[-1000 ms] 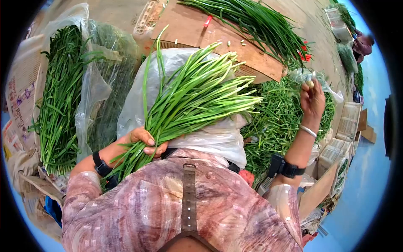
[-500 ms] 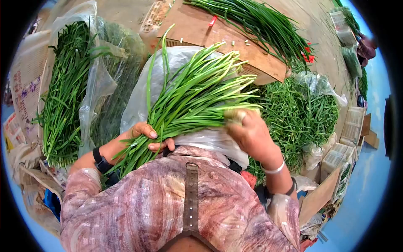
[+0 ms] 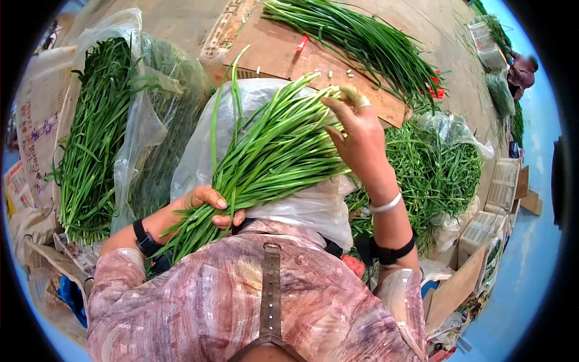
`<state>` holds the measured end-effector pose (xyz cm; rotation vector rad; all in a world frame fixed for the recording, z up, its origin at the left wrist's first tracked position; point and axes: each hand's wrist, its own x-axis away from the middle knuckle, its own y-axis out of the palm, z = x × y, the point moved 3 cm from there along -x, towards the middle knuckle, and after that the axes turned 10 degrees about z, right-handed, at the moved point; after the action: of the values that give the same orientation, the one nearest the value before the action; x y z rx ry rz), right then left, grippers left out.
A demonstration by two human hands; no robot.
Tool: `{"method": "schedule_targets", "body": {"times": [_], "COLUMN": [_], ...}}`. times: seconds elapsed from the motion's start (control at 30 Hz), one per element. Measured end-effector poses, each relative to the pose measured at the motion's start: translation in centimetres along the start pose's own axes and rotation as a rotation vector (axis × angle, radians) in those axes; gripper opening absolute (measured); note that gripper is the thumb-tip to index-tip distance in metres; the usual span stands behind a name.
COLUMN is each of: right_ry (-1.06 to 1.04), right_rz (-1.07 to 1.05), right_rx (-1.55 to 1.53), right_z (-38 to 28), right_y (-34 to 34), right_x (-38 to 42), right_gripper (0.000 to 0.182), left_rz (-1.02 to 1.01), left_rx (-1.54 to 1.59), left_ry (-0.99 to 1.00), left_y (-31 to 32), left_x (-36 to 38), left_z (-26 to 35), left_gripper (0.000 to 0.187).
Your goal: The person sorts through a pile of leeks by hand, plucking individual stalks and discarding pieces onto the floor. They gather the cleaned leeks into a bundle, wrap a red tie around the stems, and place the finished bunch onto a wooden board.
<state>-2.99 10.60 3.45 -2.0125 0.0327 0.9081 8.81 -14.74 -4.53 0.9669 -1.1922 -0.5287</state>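
My left hand [image 3: 214, 207] is wrapped round the leafy lower part of a bunch of long green stems [image 3: 274, 142], which lies across my lap over whitish plastic [image 3: 301, 208]. The pale ends fan out to the upper right. At those ends, my right hand [image 3: 356, 130] is raised with its fingers curved and apart, the fingertips beside the stems. Something pale is wrapped on one of its fingers. One long stem stands apart on the bunch's left side.
A wooden board [image 3: 277, 45] ahead bears a larger green bunch [image 3: 362, 42]. Bagged greens [image 3: 96, 139] stand at the left, and a loose leafy heap [image 3: 431, 166] is at the right. Crates [image 3: 503, 184] line the right side. A person [image 3: 522, 72] is at the far right.
My right hand has moved up and its fingers have spread from a closed shape. The pale stem ends are drawn closer together. My left hand keeps its hold.
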Motion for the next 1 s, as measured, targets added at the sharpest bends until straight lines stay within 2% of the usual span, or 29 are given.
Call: {"method": "schedule_targets", "body": {"times": [0.07,0.13,0.17,0.33,0.4,0.43,0.47,0.53,0.57,0.63,0.67,0.7,0.73,0.8,0.83,0.87,0.93,1.0], "right_ry": [-0.003,-0.200,-0.181,-0.111,-0.039,0.020,0.000,0.039,0.015,-0.092,-0.216,-0.305,-0.351,-0.446,-0.515,-0.449,-0.468,-0.474], "right_rz": [-0.054,-0.060,-0.006,-0.100,-0.316,-0.369,-0.365,-0.335,-0.327,-0.418,-0.418,-0.518,-0.613,-0.515,-0.443,-0.469,-0.440,-0.408], "right_rx": [0.016,0.031,0.020,0.017,0.118,0.084,0.068,0.173,0.150,-0.005,-0.116,-0.120,-0.210,-0.242,-0.210,-0.382,-0.456,-0.467], "right_z": [0.9,1.0,0.5,1.9,2.6,2.4,1.6,-0.1,-1.4,-4.6,-6.2,-8.2,-10.1,-12.3,-12.9,-13.5,-13.5,-13.2], "right_y": [1.5,1.7,0.5,-0.6,0.6,0.3,-0.5,-2.6,-3.2,-3.3,-2.0,-0.7,-0.1,1.9,2.7,3.1,4.5,4.6], "right_x": [0.8,1.7,1.8,4.5,5.7,5.3,4.4,1.9,0.8,-0.6,-0.3,-0.2,0.0,0.7,0.5,0.0,0.4,0.3], "right_gripper": [0.028,0.023,0.015,0.012,0.016,0.025,0.025,0.047,0.047,0.068,0.081,0.080,0.063,0.054,0.053,0.060,0.059,0.060], "left_rz": [0.014,0.012,0.018,0.041,0.134,0.109,0.122,0.163,0.138,0.156,0.168,0.171,0.171,0.229,0.286,0.287,0.415,0.427], "left_rx": [-0.013,-0.061,-0.074,-0.216,-0.330,-0.385,-0.380,-0.455,-0.461,-0.512,-0.526,-0.496,-0.499,-0.656,-0.719,-0.725,-0.794,-0.872], "left_ry": [-0.013,0.027,0.026,0.044,0.011,-0.017,0.005,0.027,0.040,0.054,0.038,0.040,0.047,0.004,-0.018,-0.115,-0.202,-0.229], "left_y": [0.1,0.3,0.4,0.4,0.2,-0.2,0.1,1.2,1.2,1.5,1.5,2.0,2.7,4.4,5.1,4.5,4.9,6.6], "left_x": [0.0,0.1,0.1,0.1,0.3,0.2,0.4,0.7,0.7,1.0,1.1,1.2,1.6,2.3,3.0,3.0,3.7,4.3], "left_z": [0.0,0.2,0.2,0.4,0.4,0.5,0.6,0.7,0.5,0.5,0.4,0.6,0.9,1.6,2.0,1.9,2.1,2.6], "left_gripper": [0.057,0.059,0.062,0.064,0.061,0.056,0.056,0.041,0.040,0.032,0.028,0.022,0.022,0.020,0.014,0.017,0.019,0.020]}}
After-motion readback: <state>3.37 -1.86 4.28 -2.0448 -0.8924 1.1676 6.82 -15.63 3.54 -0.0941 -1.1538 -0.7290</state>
